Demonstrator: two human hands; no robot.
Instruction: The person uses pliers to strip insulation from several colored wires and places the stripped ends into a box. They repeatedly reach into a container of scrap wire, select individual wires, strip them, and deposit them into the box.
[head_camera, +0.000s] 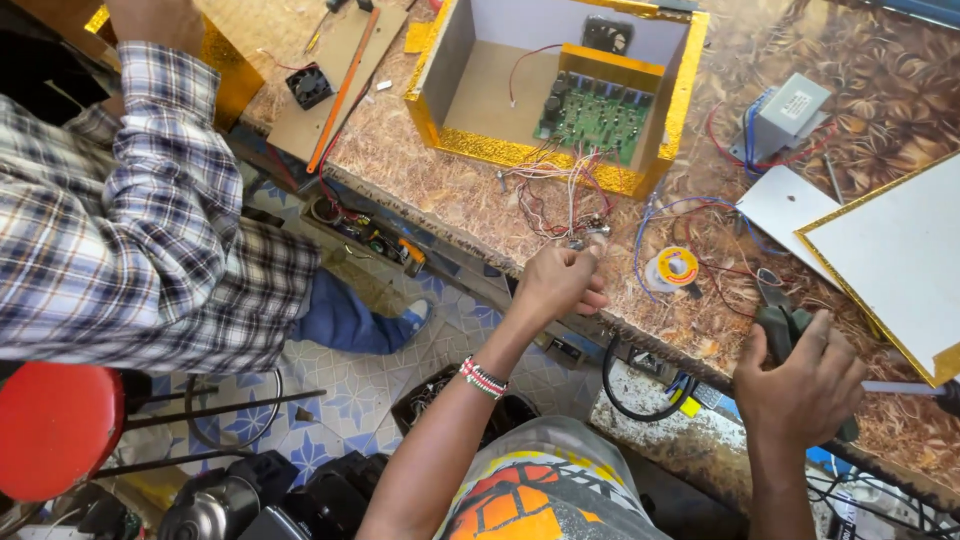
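Wire bundle (570, 200): mid-table, trailing from the gold-edged box (560, 85) to the near edge.
Left hand (558, 283): fingers pinched on the bundle's small end part.
Right hand (798, 385): closed round a dark tool (783, 325), near right.
Solder reel (677, 267): between the hands.
Co-worker's plaid sleeve (150, 200): far left.

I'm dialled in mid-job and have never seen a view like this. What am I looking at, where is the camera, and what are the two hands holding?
One camera, worn on the person's head, looks down at their bare hands over a brown leaf-patterned worktop. The left hand, with a beaded wristband, pinches the ends of thin red and white wires that run from a gold-edged open box holding a green circuit board. The right hand grips a dark-handled tool; I cannot tell which kind. A yellow solder spool lies between them. A person in a plaid shirt sits on the left.
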